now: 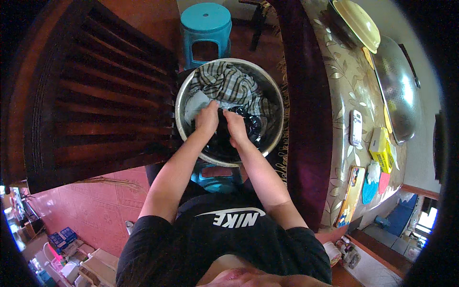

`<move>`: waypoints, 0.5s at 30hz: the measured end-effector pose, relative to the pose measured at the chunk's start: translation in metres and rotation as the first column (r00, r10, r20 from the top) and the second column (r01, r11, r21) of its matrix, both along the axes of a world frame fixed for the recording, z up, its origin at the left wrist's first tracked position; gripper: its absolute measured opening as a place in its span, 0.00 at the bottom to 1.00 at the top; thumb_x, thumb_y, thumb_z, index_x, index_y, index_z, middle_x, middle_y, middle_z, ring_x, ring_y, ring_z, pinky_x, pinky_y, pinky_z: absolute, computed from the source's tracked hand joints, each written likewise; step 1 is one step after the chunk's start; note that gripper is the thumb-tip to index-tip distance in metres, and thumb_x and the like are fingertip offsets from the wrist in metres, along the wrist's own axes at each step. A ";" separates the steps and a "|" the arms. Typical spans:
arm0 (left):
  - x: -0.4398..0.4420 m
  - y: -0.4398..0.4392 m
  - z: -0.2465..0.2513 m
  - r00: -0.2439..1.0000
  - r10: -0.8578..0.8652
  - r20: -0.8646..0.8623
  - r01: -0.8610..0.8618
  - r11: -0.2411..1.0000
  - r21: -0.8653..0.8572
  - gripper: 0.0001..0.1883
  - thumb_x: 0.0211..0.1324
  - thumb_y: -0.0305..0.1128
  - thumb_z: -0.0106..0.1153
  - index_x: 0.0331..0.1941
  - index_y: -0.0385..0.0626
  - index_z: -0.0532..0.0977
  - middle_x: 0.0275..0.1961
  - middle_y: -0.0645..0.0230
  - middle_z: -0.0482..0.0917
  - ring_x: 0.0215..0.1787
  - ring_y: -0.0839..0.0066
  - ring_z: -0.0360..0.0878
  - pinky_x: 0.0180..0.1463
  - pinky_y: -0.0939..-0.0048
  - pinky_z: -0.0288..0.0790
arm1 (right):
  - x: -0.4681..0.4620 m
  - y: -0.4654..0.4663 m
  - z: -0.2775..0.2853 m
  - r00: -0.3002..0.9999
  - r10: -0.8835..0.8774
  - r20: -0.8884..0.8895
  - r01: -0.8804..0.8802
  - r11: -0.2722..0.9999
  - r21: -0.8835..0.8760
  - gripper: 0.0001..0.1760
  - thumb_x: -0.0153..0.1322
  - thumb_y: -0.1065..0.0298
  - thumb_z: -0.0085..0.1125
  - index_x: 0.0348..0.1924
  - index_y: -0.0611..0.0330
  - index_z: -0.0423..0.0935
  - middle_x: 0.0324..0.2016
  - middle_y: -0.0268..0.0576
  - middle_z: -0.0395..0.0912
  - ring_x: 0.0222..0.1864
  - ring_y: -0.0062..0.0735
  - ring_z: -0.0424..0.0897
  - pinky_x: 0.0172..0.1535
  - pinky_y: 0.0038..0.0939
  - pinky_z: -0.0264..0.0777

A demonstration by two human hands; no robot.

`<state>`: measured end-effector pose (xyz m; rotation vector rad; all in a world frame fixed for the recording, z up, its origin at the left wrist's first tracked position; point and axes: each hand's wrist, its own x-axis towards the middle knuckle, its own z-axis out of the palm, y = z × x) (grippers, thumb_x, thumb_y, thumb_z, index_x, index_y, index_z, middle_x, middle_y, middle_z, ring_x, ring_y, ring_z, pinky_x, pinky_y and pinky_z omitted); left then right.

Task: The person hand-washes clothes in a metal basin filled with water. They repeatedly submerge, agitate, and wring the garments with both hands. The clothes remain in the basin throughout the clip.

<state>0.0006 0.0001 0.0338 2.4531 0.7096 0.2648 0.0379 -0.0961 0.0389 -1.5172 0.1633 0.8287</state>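
Note:
A round metal basin [277, 89] stands before me, holding wet clothes. In its upper part lies a crumpled plaid cloth [233, 84], brown, black and white. White cloth [197, 102] shows at the basin's left side, close to my left hand. Both fists are closed on a wet black cloth [223, 138] in the lower half: my left hand [209, 117] and, a short way to its right, my right hand [235, 126]. The black cloth hangs down between and below them, and its lower part is partly hidden by my forearms.
A blue plastic stool [206, 21] stands beyond the basin, a slatted dark wooden chair [114, 93] at left. The table [337, 143] at right bears two phones, a yellow tissue pack [381, 149], a large metal colander [401, 93] and a yellow basin [358, 23].

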 end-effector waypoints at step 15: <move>0.012 0.027 -0.034 0.926 -0.158 -0.343 0.159 0.987 -0.025 0.11 0.53 0.35 0.48 0.30 0.40 0.74 0.33 0.50 0.76 0.36 0.52 0.74 0.37 0.54 0.67 | 0.019 0.010 -0.043 0.612 0.690 0.386 -0.259 0.636 -0.727 0.12 0.65 0.59 0.48 0.34 0.57 0.74 0.32 0.52 0.77 0.36 0.52 0.76 0.38 0.42 0.69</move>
